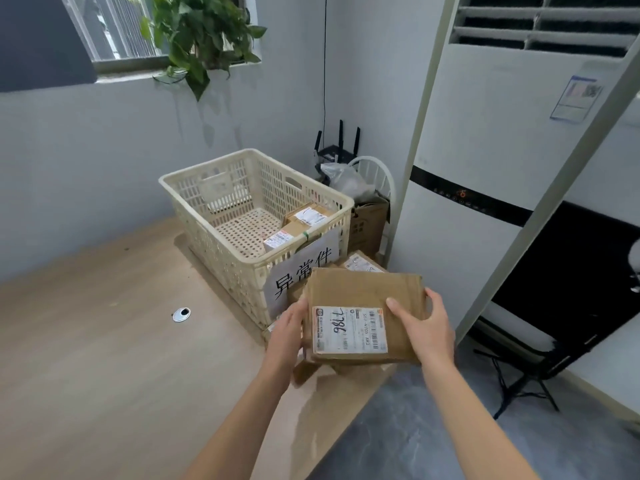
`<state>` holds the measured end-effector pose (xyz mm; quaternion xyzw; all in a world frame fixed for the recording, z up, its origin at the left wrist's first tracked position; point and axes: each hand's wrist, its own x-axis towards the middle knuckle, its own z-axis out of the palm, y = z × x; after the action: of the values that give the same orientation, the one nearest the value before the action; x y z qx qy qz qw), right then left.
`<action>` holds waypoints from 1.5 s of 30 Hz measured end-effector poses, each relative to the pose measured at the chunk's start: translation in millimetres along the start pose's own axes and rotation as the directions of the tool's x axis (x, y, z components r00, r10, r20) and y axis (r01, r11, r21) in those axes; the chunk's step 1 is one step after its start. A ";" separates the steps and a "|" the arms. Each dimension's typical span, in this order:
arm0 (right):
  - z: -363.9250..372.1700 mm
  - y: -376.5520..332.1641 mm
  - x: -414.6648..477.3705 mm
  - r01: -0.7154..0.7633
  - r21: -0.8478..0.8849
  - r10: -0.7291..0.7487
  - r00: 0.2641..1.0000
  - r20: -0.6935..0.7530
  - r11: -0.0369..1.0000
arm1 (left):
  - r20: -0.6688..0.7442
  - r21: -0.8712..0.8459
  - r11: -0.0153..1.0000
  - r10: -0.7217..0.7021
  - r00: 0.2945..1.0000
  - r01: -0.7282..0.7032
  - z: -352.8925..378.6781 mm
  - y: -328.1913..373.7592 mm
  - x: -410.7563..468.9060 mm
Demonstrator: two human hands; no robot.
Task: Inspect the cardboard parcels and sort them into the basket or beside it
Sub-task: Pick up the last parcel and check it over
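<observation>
I hold a flat cardboard parcel [363, 292] with a white shipping label facing up, just in front of the basket's near right corner. My left hand [289, 336] grips its left edge and my right hand [424, 329] grips its right edge. The cream plastic basket [194, 202] stands on the wooden table and bears a paper sign [304, 268] with handwritten characters. Two labelled parcels [298, 225] lie inside it at the right end. More parcels sit beside the basket: one [360, 263] behind the held parcel, another [304, 370] partly hidden under it.
The wooden table [104, 341] has a round metal cable hole [181, 314]. A tall white air conditioner [502, 168] stands at the right. Behind the basket are a cardboard box [369, 226], a plastic bag, a router [336, 150] and a white chair back. A tripod [519, 382] stands on the grey floor.
</observation>
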<state>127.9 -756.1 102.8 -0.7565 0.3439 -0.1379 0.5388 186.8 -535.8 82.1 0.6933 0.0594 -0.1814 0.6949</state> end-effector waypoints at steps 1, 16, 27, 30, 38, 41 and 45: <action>3.1 -10.3 13.0 0.035 0.010 -0.035 0.999 0.007 0.999 | 0.008 0.019 0.998 0.058 0.998 -0.058 4.3 14.4 10.2; 162.9 -231.2 194.3 0.471 -0.014 -0.456 0.860 0.229 0.882 | -0.317 -0.073 0.919 0.348 0.882 -0.388 -65.5 143.6 217.8; 338.1 -264.3 296.1 0.585 -0.160 -0.450 0.746 0.491 0.795 | -0.509 -0.088 0.968 0.161 0.845 -0.237 -136.5 160.9 328.8; 375.2 -261.8 320.3 0.586 -0.203 -0.402 0.730 0.553 0.785 | -0.549 -0.110 0.980 0.080 0.832 -0.167 -143.7 155.2 358.4; 461.4 -224.9 383.5 0.562 -0.289 -0.247 0.691 0.679 0.775 | -0.597 -0.203 0.978 -0.159 0.786 0.044 -154.7 120.5 445.9; 480.2 -204.3 403.3 0.520 -0.334 -0.155 0.689 0.708 0.786 | -0.568 -0.228 0.964 -0.246 0.785 0.137 -155.7 102.7 475.3; 499.3 -176.1 427.6 0.497 -0.420 -0.040 0.680 0.732 0.759 | -0.545 -0.228 0.944 -0.325 0.773 0.237 -153.0 79.4 504.7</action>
<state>792.8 -650.2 3.5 -0.9239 0.0233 0.1824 0.3355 707.1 -472.8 -16.6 0.6458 0.3826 -0.0608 0.6579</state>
